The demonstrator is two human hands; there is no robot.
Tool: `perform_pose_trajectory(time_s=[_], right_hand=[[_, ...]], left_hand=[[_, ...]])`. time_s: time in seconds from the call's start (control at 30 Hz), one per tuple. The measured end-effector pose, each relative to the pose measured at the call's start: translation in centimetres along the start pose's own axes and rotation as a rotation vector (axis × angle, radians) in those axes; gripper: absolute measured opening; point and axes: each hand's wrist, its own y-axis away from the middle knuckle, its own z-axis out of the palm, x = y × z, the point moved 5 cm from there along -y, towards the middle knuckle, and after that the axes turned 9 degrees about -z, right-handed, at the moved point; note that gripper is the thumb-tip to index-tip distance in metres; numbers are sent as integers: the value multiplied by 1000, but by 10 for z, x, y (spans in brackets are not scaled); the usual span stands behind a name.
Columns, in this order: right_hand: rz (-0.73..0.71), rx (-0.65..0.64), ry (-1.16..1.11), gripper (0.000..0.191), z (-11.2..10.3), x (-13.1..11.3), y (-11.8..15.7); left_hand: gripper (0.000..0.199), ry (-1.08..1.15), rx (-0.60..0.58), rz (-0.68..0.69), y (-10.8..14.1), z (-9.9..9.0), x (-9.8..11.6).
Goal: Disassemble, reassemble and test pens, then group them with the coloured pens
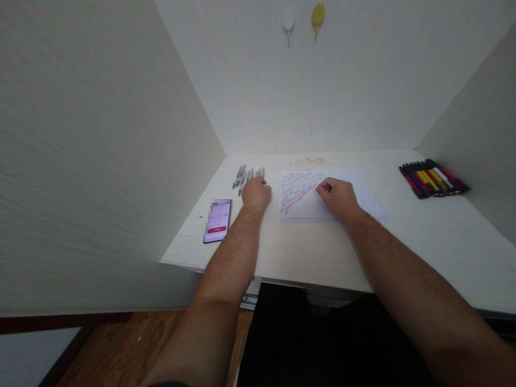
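Note:
My left hand (256, 193) rests closed on the desk at the near ends of several grey pens (242, 177); whether its fingers hold one of them is hidden. White paper (366, 193) covered on its left part with slanting rows of reddish and grey marks lies in front of me. Over its middle, my right hand (337, 196) is closed in a pinch, fingertips near the edge of the marks. Anything between those fingertips is too small to make out.
A phone (217, 221) with a lit screen lies left of my left forearm. Several coloured pens (433, 178) lie in a row at the far right. Walls enclose the white desk (310, 247) on three sides. Two hooks, one yellow (318, 14), hang on the back wall.

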Motion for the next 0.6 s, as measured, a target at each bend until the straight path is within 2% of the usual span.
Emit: perform_pose_trajectory(time_s=[0.4, 0.6], right_hand=[[-3, 8, -25, 17, 1, 0, 0], [-14, 5, -19, 16, 1, -2, 0]], left_hand=[[24, -14, 20, -70, -5, -1, -10], [27, -35, 29, -72, -5, 1, -8]])
